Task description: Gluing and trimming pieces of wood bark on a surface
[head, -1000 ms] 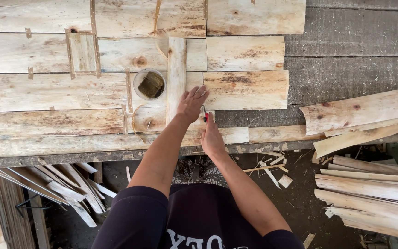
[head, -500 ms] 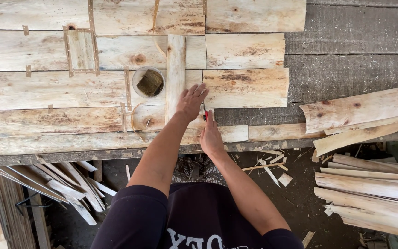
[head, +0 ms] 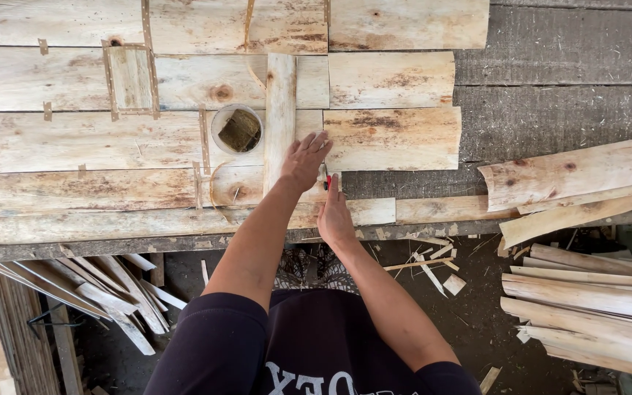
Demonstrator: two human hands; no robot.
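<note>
My left hand lies flat, fingers spread, on the lower end of a narrow upright strip of pale wood veneer that crosses the laid-out veneer sheets. My right hand is closed around a small red-handled tool, its tip against the veneer just right of the strip. A round hole in the sheets shows a white tub with a brownish lump left of the strip.
Several veneer sheets cover a grey workbench. Curled veneer pieces lie at the right edge, more stacked below. Offcut strips hang under the bench's left side. Scraps litter the dark floor.
Both hands stay almost in place; my right hand with the red tool has shifted very slightly along the strip's edge.
</note>
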